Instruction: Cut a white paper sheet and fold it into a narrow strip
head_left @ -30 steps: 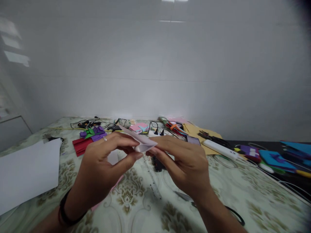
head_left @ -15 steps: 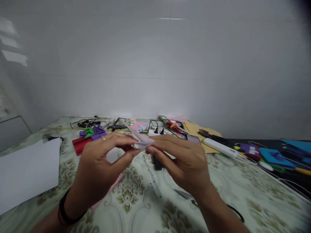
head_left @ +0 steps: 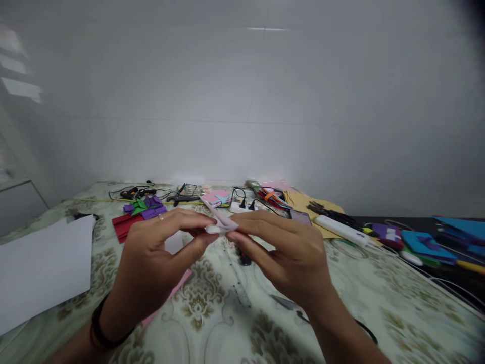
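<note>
Between my two hands, above the table, is a small piece of folded pale paper, whitish with a pinkish tint. One pointed flap of it sticks up and to the left. My left hand pinches its left side between thumb and fingers. From the other side, my right hand grips the right end, fingers on top and thumb below. Part of the paper is hidden by my fingertips. Under my left hand, a pink sheet shows partly on the table.
White sheets lie at the left. Red folded paper and purple and green paper pieces are behind my left hand. Scissors lie beneath my right wrist beside a clear ruler. A white power strip stands at the right.
The folded paper has tilted slightly between my fingers, and its raised flap now looks shorter. Both hands keep nearly the same place and grip.
</note>
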`<state>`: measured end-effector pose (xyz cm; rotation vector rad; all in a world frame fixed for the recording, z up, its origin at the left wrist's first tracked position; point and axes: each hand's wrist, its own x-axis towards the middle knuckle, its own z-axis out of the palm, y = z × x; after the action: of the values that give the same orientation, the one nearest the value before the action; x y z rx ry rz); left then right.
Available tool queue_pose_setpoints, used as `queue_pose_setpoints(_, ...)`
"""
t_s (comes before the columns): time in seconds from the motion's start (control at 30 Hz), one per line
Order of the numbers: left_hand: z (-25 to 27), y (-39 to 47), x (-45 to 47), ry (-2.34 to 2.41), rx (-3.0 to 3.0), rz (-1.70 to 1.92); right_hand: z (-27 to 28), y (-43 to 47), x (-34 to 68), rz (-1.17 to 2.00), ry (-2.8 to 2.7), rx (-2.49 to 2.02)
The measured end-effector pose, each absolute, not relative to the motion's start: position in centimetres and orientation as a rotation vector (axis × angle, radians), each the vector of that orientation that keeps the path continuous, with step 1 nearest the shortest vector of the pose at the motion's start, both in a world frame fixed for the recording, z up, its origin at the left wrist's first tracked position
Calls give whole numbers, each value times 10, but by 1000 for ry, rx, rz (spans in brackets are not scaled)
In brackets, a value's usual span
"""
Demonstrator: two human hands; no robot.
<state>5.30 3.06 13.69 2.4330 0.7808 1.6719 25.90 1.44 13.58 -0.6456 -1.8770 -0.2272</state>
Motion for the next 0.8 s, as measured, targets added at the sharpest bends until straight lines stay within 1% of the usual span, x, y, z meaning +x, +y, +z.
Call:
queue_pose_setpoints(0.2,137,32,54,740,2454,1646,136,9,261,-160,-1852,-650)
queue_pose_setpoints(0.47,138,32,54,726,2411,1606,135,11,262,-175,-1846,-662)
queue_pose_setpoints(0.67,132,41,53,754,2364,1427,134,15,264,-87,-1926,-698)
queue_pose_setpoints(0.8,130,43,54,762,2307,1409,136,17,265,-69,-1974,-715)
